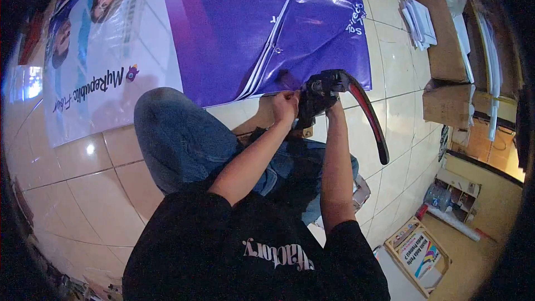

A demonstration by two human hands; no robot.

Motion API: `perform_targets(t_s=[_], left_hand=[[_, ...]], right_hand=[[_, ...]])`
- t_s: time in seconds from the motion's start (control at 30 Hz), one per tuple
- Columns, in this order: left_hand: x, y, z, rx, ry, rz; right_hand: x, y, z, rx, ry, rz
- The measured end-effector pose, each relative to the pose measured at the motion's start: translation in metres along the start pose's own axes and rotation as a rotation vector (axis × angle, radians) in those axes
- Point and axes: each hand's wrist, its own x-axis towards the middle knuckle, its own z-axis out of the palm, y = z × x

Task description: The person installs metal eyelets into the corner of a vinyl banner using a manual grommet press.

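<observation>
A black hand press (317, 93) with a long curved handle (366, 108), striped red, stands at the near edge of a purple and white printed banner (223, 28). My left hand (286, 107) is closed in a pinch at the banner's edge, against the press's left side; what lies between its fingertips is hidden. Just below the press's right side is my right hand (334, 107), touching it, with its fingers mostly hidden behind the black body. A small metal eyelet (277, 51) shows in the banner, beside its folded, layered edge (262, 67).
My bent knee (167, 128) lies close to the banner on the tiled floor (83, 195). Stacked papers (419, 22) and cardboard boxes (446, 106) line the right side. A framed sign (418, 256) and a water bottle (437, 196) are at lower right.
</observation>
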Motion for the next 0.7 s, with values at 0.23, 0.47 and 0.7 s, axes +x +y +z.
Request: perform_targets(t_s=[0.23,0.47,0.7], left_hand=[[-0.001,-0.001,0.000,-0.048,0.024,0.004],[0.013,-0.019,0.001,0.040,-0.051,0.038],[0.010,-0.002,-0.006,0.147,-0.025,0.128]], right_hand=[[-0.181,-0.222,0.056,-0.551,0.217,-0.109],[-0.237,-0.157,0.092,-1.284,0.524,-0.379],[-0.225,-0.108,0.081,-1.107,0.657,-0.663]])
